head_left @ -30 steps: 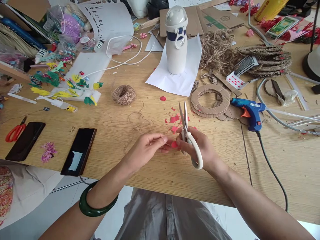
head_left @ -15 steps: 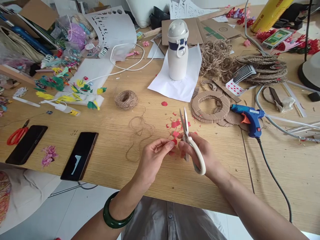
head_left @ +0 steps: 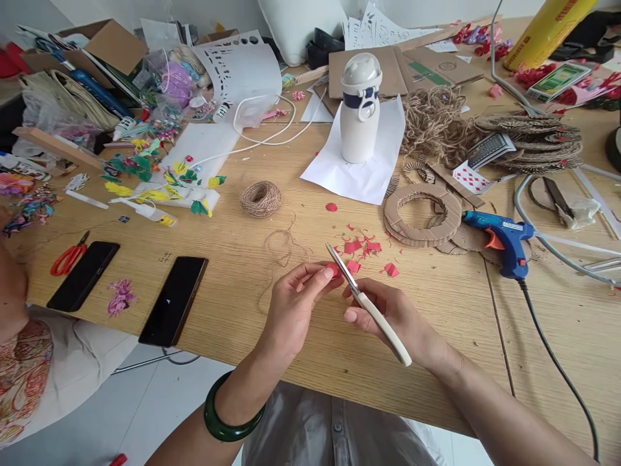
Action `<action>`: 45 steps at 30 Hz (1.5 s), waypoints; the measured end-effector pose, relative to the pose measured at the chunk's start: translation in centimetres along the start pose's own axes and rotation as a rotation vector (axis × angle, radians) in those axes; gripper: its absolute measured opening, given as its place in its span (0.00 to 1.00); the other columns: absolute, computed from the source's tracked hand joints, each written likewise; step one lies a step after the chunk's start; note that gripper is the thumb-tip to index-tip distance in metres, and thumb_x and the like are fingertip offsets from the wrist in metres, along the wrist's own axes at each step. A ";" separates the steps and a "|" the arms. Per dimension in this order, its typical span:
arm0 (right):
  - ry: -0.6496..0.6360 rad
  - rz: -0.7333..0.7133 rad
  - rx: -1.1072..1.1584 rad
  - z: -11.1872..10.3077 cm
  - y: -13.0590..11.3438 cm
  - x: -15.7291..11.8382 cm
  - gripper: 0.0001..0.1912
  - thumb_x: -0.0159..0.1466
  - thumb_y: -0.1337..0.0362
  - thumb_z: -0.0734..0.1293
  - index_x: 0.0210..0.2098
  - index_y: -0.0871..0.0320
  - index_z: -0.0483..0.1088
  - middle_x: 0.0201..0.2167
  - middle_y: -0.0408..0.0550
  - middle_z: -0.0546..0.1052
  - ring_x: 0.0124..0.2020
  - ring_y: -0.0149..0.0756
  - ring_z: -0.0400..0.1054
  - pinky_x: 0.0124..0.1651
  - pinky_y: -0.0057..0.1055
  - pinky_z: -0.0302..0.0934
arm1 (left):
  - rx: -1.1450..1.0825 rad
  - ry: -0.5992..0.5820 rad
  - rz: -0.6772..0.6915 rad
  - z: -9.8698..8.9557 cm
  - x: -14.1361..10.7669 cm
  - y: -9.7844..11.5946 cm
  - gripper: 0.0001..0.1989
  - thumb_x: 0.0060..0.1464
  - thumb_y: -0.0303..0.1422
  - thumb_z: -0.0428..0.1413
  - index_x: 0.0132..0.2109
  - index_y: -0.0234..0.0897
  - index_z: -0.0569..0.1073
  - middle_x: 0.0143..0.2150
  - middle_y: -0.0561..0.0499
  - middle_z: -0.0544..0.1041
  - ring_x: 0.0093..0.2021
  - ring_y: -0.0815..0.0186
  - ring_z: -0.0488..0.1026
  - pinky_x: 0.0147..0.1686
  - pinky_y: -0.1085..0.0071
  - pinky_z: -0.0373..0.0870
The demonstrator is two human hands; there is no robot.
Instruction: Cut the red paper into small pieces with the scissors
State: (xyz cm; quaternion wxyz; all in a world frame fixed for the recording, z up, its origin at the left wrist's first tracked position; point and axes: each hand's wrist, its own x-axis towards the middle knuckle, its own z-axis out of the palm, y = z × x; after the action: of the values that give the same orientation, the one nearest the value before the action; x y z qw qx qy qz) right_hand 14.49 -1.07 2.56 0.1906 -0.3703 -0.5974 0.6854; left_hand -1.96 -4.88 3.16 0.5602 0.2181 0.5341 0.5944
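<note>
At the near side of the worktop (head_left: 218, 243), centre: two bare hands, one cutting job in progress.

Left hand (head_left: 291, 304): thumb and fingers pinching a small red piece (head_left: 333, 268), held just above the surface. Right hand (head_left: 402, 317): grasping scissors (head_left: 385, 330), blades pointing away and leftward, beside or across the red piece.

Step in hand, as judged: trimming the red piece. A further cut would call for a steady pinch, the edge turned into the blades, left fingertips clear of them.

Beyond the hands: red scraps (head_left: 353, 247), loosely scattered; one red disc (head_left: 331, 207), apart from them; a twine ball (head_left: 261, 199), left; a cardboard ring (head_left: 422, 234) and a glue gun (head_left: 509, 243), right.

Obscured: much of the red piece, behind thumb and blade, its outline uncertain; scissor loops, seen nearly edge-on, with some fingers concealed; blade gap and any contact with the piece, impossible to tell.

Cut off: another person's arm (head_left: 12, 285), left edge; a yellow roll (head_left: 550, 32), top edge.

Indistinct: pencilled marks (head_left: 166, 257) near a phone (head_left: 173, 301), too small to read.
</note>
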 end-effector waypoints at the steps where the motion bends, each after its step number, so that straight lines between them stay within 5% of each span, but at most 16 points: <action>1: -0.001 -0.001 -0.004 0.0 0.0 0.0 0.22 0.57 0.50 0.74 0.38 0.61 0.68 0.25 0.38 0.62 0.26 0.29 0.53 0.28 0.28 0.50 | -0.001 -0.002 0.000 0.0 0.0 0.0 0.05 0.50 0.32 0.65 0.33 0.35 0.80 0.37 0.51 0.81 0.42 0.67 0.76 0.53 0.65 0.72; 45: 0.037 0.010 -0.098 -0.1 0.1 0.0 0.23 0.56 0.47 0.73 0.35 0.61 0.70 0.21 0.36 0.59 0.22 0.27 0.49 0.23 0.27 0.44 | 0.032 -0.023 -0.048 -0.6 0.3 0.3 0.07 0.46 0.34 0.67 0.32 0.35 0.81 0.35 0.50 0.81 0.40 0.65 0.78 0.52 0.63 0.73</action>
State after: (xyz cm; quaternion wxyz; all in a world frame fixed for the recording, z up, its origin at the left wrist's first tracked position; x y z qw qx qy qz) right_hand 14.54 -1.01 2.47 0.1800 -0.3945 -0.6247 0.6494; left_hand -2.65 -4.79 3.12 0.5770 0.2209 0.5422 0.5695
